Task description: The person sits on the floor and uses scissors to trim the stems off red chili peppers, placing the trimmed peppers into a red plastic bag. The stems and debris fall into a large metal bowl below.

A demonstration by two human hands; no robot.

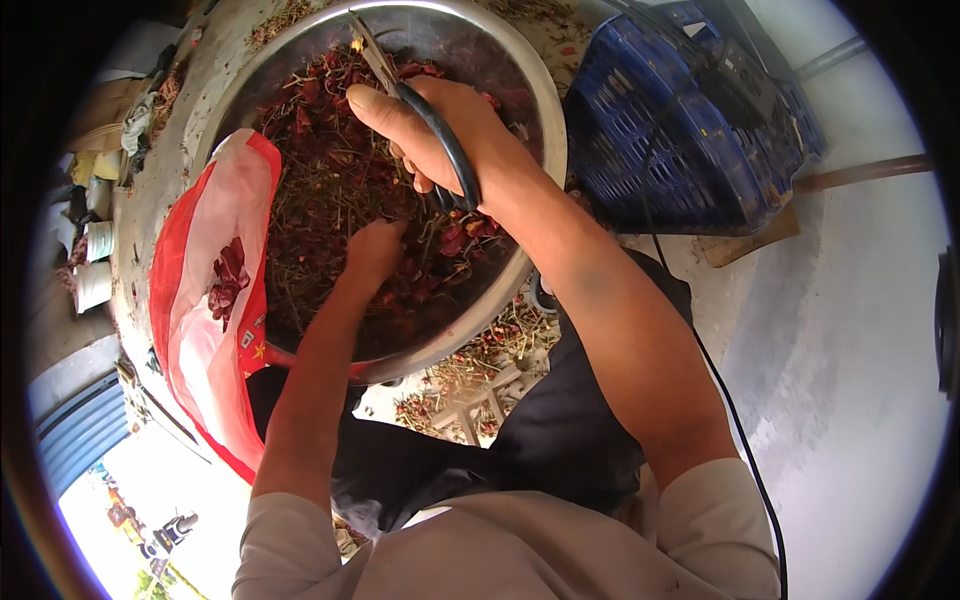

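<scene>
A wide metal basin (pixel 553 112) before me holds dried dark red pods and thin stems (pixel 322 165). My right hand (pixel 442 135) is above its far part, gripping black-handled scissors (pixel 435 124) whose blades point up and away to the left. A small yellowish bit shows at the blades. Lower in the basin, my left hand (pixel 377 251) reaches down into the stems; its fingertips are mostly hidden, so whether it holds anything is unclear. At the basin's left edge stands a red and white plastic bag (pixel 180 300) with some dark red pieces (pixel 228 281) in it.
Blue plastic crates (pixel 660 142) stand to the right, beside a pale wall. A black cable (pixel 739 420) runs down past my right arm. Stem scraps (pixel 510 334) and a small wooden frame (pixel 480 405) lie on the floor between my legs. White tubs (pixel 94 287) and bags stand at the far left.
</scene>
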